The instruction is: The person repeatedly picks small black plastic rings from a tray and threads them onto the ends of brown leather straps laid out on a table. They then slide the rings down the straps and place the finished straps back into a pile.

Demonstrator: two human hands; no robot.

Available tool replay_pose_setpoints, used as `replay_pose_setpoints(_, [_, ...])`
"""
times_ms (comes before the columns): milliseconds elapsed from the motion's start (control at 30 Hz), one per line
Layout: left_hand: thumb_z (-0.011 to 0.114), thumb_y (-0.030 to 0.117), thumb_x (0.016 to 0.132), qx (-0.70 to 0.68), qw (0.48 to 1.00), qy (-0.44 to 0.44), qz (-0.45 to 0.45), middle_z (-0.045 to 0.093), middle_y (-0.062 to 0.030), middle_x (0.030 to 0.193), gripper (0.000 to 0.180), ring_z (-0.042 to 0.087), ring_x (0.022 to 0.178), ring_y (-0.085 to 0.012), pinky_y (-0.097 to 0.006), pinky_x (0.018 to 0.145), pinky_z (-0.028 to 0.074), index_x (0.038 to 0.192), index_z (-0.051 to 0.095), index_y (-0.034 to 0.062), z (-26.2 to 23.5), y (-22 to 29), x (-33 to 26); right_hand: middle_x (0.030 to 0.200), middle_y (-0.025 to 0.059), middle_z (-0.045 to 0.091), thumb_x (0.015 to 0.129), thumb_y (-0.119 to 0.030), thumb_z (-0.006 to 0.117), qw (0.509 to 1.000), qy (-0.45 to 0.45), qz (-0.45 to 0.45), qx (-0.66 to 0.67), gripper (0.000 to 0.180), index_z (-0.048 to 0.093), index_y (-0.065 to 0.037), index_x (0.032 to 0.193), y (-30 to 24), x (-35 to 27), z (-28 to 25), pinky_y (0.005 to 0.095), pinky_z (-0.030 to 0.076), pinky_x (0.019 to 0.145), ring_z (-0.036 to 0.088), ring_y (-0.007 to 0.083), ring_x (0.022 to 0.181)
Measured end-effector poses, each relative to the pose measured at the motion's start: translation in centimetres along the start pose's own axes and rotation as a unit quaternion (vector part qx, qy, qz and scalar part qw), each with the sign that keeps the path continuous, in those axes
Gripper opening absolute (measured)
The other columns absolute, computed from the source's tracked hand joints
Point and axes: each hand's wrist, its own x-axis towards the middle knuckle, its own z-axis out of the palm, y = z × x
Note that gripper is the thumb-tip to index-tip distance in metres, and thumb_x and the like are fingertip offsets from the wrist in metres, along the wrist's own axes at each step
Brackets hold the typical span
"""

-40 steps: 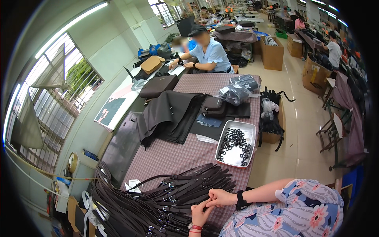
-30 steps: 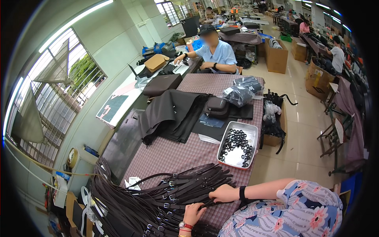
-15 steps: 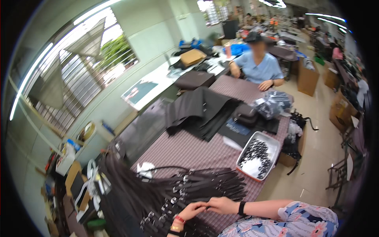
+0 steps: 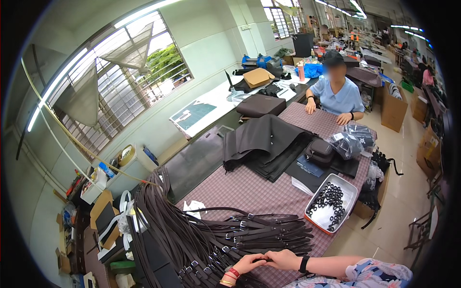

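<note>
- Straps (image 4: 276, 232), dark brown and too many to be counted, are spread in one heap across the near end of one checked tablecloth (image 4: 230, 192); at least six silver buckles (image 4: 250, 217) can be picked out.
- Two hands are held above the near edge of the heap, their fingertips brought together.
- By the left hand (image 4: 248, 263), fingers are bent toward the other hand; whether anything is pinched cannot be told.
- By the right hand (image 4: 283, 260), fingers are curled inward at the same spot; its grip likewise cannot be made out.
- One black band (image 4: 304, 264) is worn on the right wrist.
- One white tray (image 4: 324, 218) is set beyond the hands, near the table's right edge, with dozens of black rings (image 4: 330, 199) scattered in it.
- One crumpled white tissue (image 4: 194, 208) is placed beside the straps.
- One pile of dark sheets (image 4: 259, 144) and one small dark case (image 4: 319, 151) are laid farther back.
- One person (image 4: 338, 93) in blue is seated at the far end, both hands rested on the table.
</note>
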Motion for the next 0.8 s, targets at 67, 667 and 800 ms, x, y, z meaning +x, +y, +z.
replay_pose_setpoints(67, [0.060,0.024,0.094,0.025,0.999,-0.003,0.022,0.068,-0.0061,0.097,0.028,0.060,0.086,-0.0130,-0.028,0.080,0.047,0.112,0.063,0.0024,0.0,-0.2,0.1,0.080,0.0084,0.064,0.090,-0.032,0.062,0.999,-0.005,-0.040,-0.012,0.026,0.055,-0.008,0.100,0.4,-0.3,0.3,0.0380,0.051,0.051,0.065,0.0284,0.063])
replay_pose_setpoints(667, [0.067,0.003,0.077,0.270,0.835,0.478,-0.022,0.064,-0.0104,0.098,0.018,0.058,0.095,-0.0305,-0.039,0.084,0.047,0.094,0.065,0.0067,7.2,-0.5,-10.4,0.091,0.0060,0.054,0.079,-0.019,0.067,0.981,-0.046,-0.080,-0.168,0.022,0.059,-0.009,0.097,7.2,-3.3,-1.8,0.0352,0.045,0.077,0.053,0.0252,0.088])
replay_pose_setpoints(800, [0.070,0.011,0.077,0.263,0.866,0.418,-0.070,0.063,-0.0064,0.108,0.028,0.059,0.102,-0.0268,-0.039,0.089,0.043,0.105,0.064,0.0108,13.5,-1.6,-11.2,0.100,0.0064,0.057,0.076,-0.033,0.073,0.983,-0.037,-0.072,-0.166,0.042,0.060,-0.008,0.107,5.1,-3.2,-2.8,0.0364,0.042,0.085,0.053,0.0241,0.097])
